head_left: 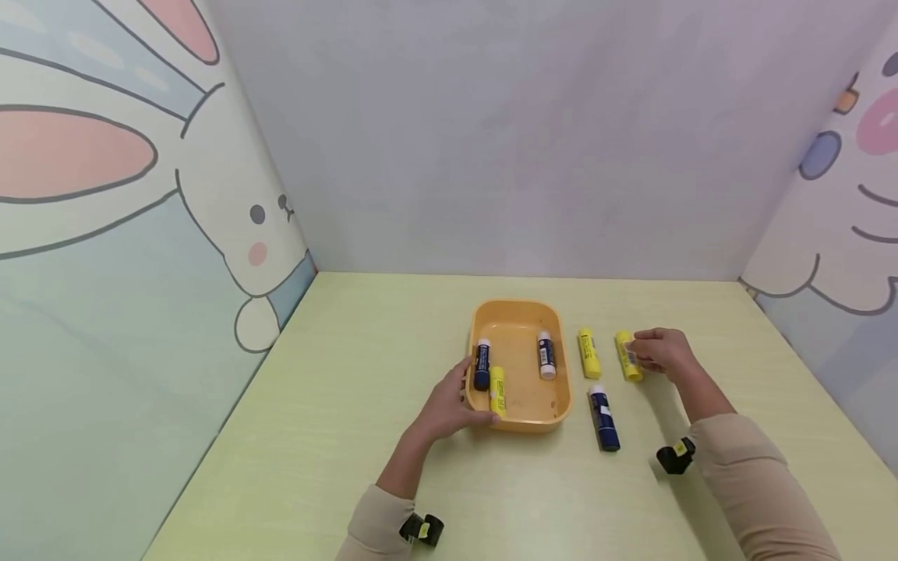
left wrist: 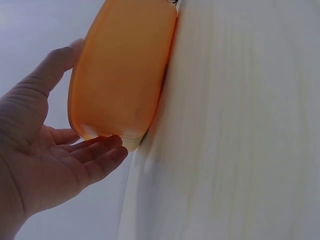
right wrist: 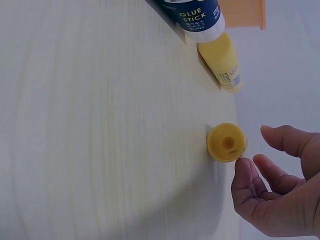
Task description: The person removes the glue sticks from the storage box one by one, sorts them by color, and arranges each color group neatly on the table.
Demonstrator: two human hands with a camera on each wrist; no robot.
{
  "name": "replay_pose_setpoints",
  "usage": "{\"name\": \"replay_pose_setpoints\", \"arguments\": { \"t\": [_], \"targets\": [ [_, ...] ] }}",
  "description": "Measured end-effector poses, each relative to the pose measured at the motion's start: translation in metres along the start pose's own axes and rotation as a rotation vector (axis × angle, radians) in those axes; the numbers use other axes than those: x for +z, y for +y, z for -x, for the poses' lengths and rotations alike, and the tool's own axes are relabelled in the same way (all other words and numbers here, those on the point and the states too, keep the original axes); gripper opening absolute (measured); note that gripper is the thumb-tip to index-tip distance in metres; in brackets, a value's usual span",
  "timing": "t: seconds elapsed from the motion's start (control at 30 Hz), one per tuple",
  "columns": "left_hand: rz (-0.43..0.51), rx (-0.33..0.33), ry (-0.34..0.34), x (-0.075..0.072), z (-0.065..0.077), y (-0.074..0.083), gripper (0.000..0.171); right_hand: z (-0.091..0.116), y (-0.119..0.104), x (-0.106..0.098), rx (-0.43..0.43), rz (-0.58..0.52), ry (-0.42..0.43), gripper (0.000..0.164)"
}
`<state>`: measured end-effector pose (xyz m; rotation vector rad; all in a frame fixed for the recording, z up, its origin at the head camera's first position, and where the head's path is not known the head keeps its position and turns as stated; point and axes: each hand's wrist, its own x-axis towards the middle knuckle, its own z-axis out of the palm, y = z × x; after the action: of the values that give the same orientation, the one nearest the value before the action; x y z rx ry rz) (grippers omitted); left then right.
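Rightmost yellow stick (head_left: 626, 358), horiz; axis near-far, far end sl. L

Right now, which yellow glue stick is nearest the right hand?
The rightmost yellow glue stick, beside the right hand; the other two lie farther left, one inside the orange tray.

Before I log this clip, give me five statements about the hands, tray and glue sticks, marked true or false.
The left hand grips the orange tray. True.
Four glue sticks lie in the tray. False: two dark blue sticks and a yellow one.
The right hand is in the tray. False: it is at the rightmost yellow stick.
Another yellow stick lies between that one and the tray. True.
The dark blue stick outside lies on its side. True.
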<state>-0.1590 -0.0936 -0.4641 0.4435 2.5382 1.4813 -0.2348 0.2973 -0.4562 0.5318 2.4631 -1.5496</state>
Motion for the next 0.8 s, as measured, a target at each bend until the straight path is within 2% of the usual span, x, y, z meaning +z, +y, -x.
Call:
{"name": "replay_pose_setpoints", "arguments": {
  "t": [0.8],
  "targets": [
    [-0.022, -0.005, 0.0, -0.0012, -0.0011, -0.0011, 0.106, 0.0051, -0.0081, -0.0014, -0.018, -0.022, -0.048, 0.058]
  ]
}}
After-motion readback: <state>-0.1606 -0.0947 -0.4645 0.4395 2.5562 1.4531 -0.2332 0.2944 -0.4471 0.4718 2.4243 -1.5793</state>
